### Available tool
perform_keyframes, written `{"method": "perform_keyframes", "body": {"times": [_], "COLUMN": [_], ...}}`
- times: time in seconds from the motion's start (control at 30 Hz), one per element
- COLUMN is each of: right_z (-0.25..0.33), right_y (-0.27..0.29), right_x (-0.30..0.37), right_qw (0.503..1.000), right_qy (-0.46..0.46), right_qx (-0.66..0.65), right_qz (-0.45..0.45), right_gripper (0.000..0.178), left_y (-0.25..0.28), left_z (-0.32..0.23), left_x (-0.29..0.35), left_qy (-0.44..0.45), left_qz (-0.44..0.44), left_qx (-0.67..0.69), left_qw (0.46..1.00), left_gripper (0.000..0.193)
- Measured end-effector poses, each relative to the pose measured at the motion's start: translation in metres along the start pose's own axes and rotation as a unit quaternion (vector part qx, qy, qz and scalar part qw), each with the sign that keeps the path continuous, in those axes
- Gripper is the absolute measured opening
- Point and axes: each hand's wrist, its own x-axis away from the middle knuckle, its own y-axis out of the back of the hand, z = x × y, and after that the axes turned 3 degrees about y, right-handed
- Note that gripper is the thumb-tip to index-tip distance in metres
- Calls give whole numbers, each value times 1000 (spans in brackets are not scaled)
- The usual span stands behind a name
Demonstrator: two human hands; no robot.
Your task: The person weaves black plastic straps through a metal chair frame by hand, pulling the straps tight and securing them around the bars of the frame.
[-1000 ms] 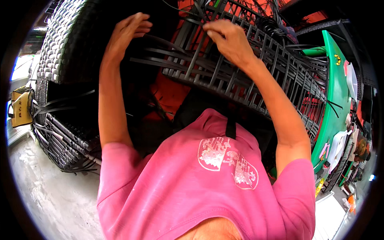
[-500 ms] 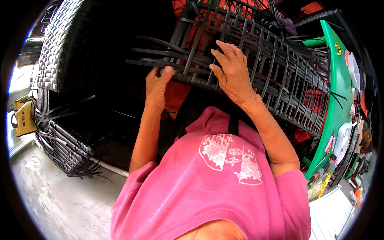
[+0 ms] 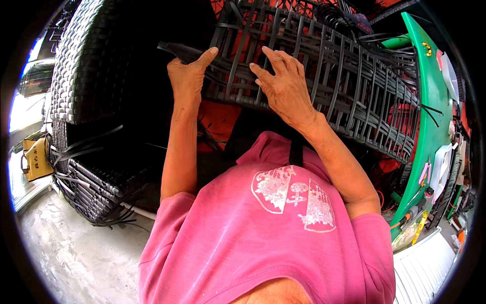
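My left hand [image 3: 187,81] is closed around a bunch of flat black strips [image 3: 185,51] at the left end of a half-woven panel. The strips are pressed together, and their tips stick out past my hand on the left. The panel [image 3: 329,76] is an open lattice of dark grey strips, slanting down toward the right. My right hand [image 3: 286,88] lies over the lattice with its fingers spread, the tips near the crossing strips. Whether those fingertips touch the strips is hard to make out.
To the left stands a tall woven grey block [image 3: 76,66], with stacked woven pieces [image 3: 96,185] and loose strip ends below it. A tan box-like bag [image 3: 38,159] is beside them. On the right, a green board [image 3: 430,101] rises at the panel's far end, near a white ribbed surface [image 3: 425,261].
My left hand has moved up and closed on the loose strips, which were fanned apart before and are now gathered. My right hand has shifted slightly left.
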Motion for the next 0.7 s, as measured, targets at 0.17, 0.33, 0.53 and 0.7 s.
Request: {"method": "perform_keyframes", "body": {"times": [0.17,0.33,0.53,0.7], "right_z": [-2,5,-8,-9], "right_y": [2,26,41,43], "right_x": [2,25,63,70], "right_qw": [999,994,980,977], "right_qy": [6,-34,-80,-91], "right_qx": [21,54,120,131], "right_qz": [25,92,141,141], "right_gripper": [35,53,73,76], "left_y": [-2,9,33,43], "left_z": [12,17,22,52], "left_x": [-5,-24,-55,-39], "left_qy": [-28,-134,-132,139], "left_qz": [7,-43,-206,66], "left_qx": [64,-18,8,246], "left_qw": [998,990,970,957], "left_gripper": [9,8,18,48]}}
